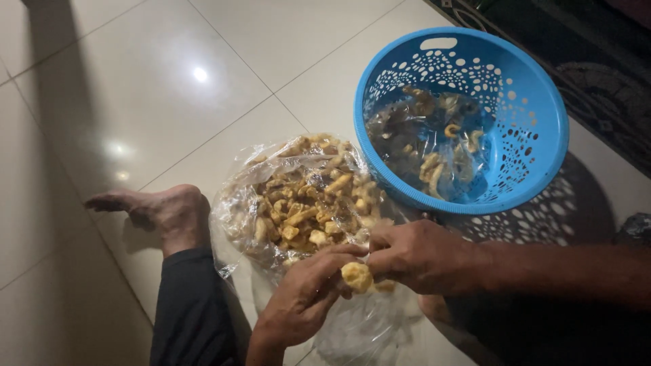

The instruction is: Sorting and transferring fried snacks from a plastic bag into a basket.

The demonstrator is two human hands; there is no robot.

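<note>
Floor: pale glossy tiles (135, 81) with lamp glare on them, pretty dim overall; everything sits straight on the floor, and a dark patterned rug (597, 88) runs along the far right edge.
Basket: round blue perforated plastic basket (536, 102) at the far right, tipped toward the person, with a clear bag of snacks (434, 146) lying inside it.
Big bag: open clear plastic bag (234, 217) heaped with golden fried crackers (305, 200), just left of the basket and touching its near rim, right in front of both hands.
Leg and foot: bare foot (163, 210) on the tiles to the left of the big bag, dark trouser leg running back toward the camera.
Right hand: right hand (420, 254) comes in from the right, fingers curled closed, pinching the cracker piece from its right side.
Left hand: left hand (305, 298) comes up from below, fingers closed on the same piece from the left and underneath.
Cracker piece: one puffy yellow cracker piece (357, 276) held between both hands, above the near lip of the big bag; looks chunky, no clear long axis.
Key relation: the heap lies just beyond and left of the held piece, the basket beyond and to the right, so the right hand is the nearer one to the basket.
</note>
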